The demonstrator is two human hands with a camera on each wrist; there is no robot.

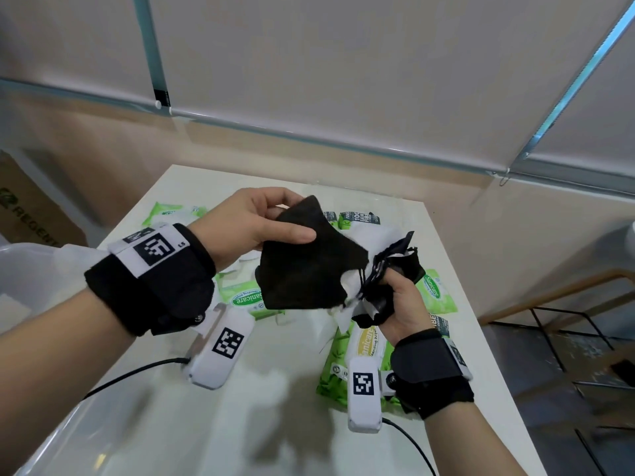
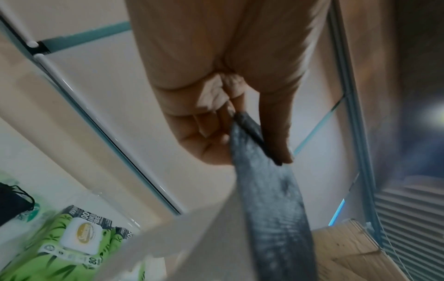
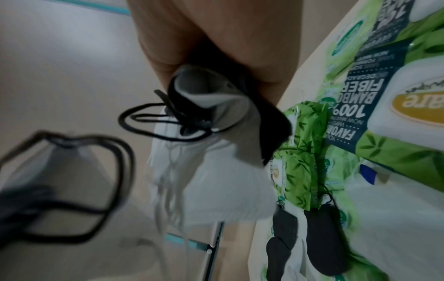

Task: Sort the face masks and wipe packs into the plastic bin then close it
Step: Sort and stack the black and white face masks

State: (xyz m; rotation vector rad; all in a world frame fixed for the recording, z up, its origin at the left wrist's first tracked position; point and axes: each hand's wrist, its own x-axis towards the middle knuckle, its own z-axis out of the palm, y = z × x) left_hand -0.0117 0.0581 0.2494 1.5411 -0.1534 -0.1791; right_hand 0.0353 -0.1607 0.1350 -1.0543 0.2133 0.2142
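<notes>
My left hand (image 1: 275, 221) pinches the upper edge of a black face mask (image 1: 309, 266) between thumb and fingers, held above the table. In the left wrist view the same black mask (image 2: 269, 190) hangs down from the pinching fingers (image 2: 276, 133). My right hand (image 1: 395, 297) grips a bunch of black and white masks (image 1: 381, 269) by their ends; in the right wrist view this bunch of masks (image 3: 216, 133) dangles with ear loops (image 3: 149, 121) hanging. Green wipe packs (image 1: 350, 352) lie on the white table (image 1: 206, 424) under both hands. The clear plastic bin (image 1: 31, 269) stands at the left.
More green wipe packs (image 1: 171, 211) lie at the table's far side, and several black masks (image 3: 321, 237) rest among the packs. A cardboard box (image 1: 31, 207) stands on the floor at far left. A chair frame (image 1: 556, 310) is beyond the table's right edge. Wrist cables (image 1: 137, 372) trail over the tabletop.
</notes>
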